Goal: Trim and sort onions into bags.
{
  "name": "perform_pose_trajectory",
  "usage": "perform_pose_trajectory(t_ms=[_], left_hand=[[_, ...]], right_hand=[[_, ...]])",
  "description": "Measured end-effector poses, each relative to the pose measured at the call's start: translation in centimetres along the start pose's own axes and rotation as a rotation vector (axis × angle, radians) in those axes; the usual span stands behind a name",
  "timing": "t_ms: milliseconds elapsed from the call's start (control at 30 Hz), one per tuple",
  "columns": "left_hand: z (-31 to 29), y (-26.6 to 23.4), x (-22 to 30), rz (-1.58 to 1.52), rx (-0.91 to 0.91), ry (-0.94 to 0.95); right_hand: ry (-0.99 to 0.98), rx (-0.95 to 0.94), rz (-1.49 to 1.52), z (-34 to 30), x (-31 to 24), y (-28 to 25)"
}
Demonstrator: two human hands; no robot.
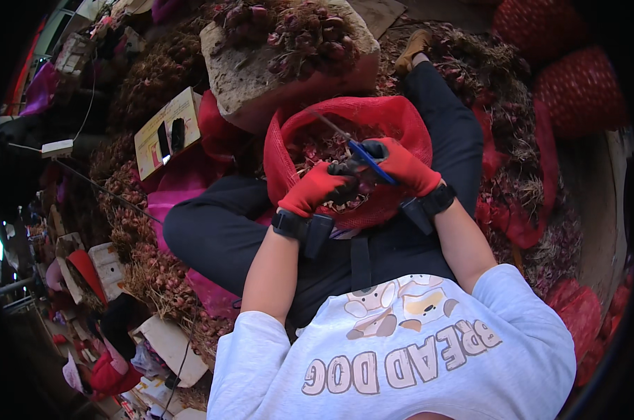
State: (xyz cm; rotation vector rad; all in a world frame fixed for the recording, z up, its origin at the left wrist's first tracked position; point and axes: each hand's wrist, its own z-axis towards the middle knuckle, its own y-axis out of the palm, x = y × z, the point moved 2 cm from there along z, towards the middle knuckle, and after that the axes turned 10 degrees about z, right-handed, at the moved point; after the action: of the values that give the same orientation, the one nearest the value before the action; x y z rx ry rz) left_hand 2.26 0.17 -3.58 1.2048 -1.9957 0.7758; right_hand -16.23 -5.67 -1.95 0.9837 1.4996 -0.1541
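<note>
A red mesh bag (283,150) sits open-mouthed in my lap, holding reddish-purple shallot-like bulbs (310,148) and dry skins. Over its mouth my two hands come together, in red gloves with dark fingers. My right hand (404,166) grips a blue-handled cutting tool (371,161). Its thin grey blade points up and to the left; whether it is scissors or a knife I cannot tell. Just left of it, my left hand (322,187) is closed, fingers curled towards the right hand. What it holds is hidden by the dark glove fingers.
A pale stone-like block (240,73) stands beyond the bag, with bulb bunches (317,45) on top. At left lies a yellowish board (152,143) with a dark phone-like object (164,138). Bulb heaps (149,269) lie on both sides. Full red mesh sacks (579,91) stand far right.
</note>
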Motion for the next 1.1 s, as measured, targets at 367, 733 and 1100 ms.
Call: perform_pose_trajectory(t_ms=[367, 733, 1100], left_hand=[[1.1, -1.0, -1.1, 0.086, 0.118, 0.594], [0.2, -0.8, 0.5, -0.291, 0.131, 0.339], [0.1, -1.1, -0.6, 0.223, 0.351, 0.604]], right_hand=[[0.033, 0.085, 0.699, 1.2, 4.4, -2.0], [-0.015, 0.193, 0.489, 1.6, 2.8, -0.2], [-0.338, 0.225, -0.080, 1.6, 1.0, 2.0]])
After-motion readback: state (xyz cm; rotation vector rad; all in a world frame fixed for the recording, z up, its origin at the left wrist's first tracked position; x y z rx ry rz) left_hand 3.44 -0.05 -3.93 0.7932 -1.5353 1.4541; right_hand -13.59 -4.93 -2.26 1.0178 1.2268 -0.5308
